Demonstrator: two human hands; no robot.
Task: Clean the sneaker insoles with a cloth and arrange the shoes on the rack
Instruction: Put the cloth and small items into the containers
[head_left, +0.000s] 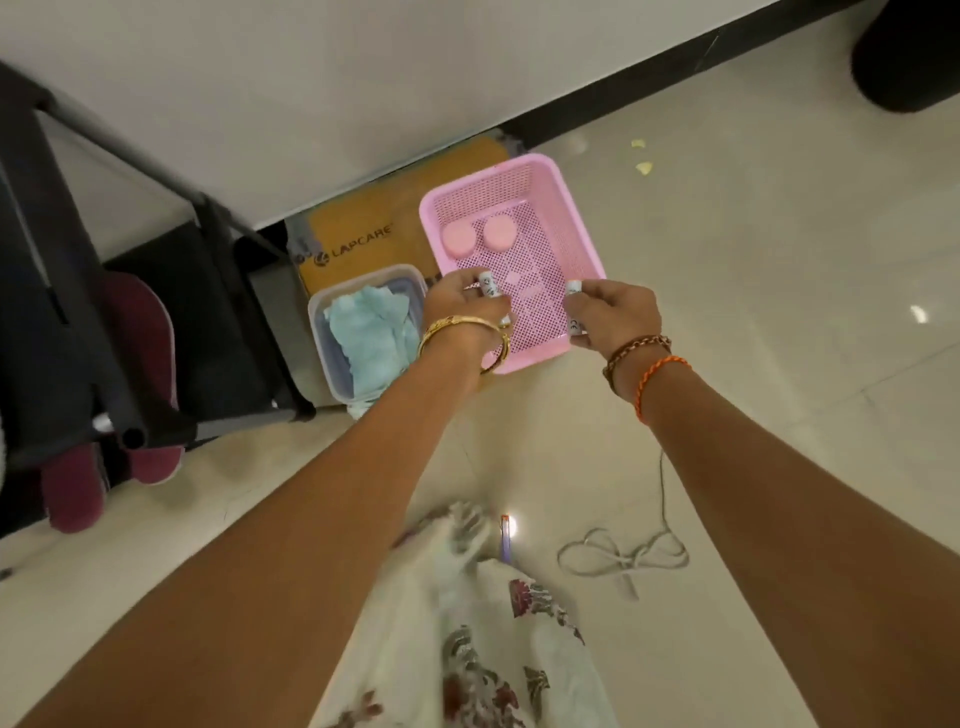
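A floral garment (467, 649) hangs nearest the lens at six o'clock. Beyond it two hands reach over a pink basket (582, 249) on the floor: the left hand (460, 306) grips one small white cylinder (488, 285), the right hand (615, 312) grips a second (574, 312). Two pink round discs (478, 236) lie inside the basket. At nine o'clock from the left hand, one pale blue cloth (371, 338) sits in a clear tub (322, 332). Farther toward nine, two maroon shoes (140, 374) rest on the dark rack (78, 260).

"LAPCARE" stands printed on the orange-brown box (363, 244); the white tube (575, 322) carries a "CE" mark.
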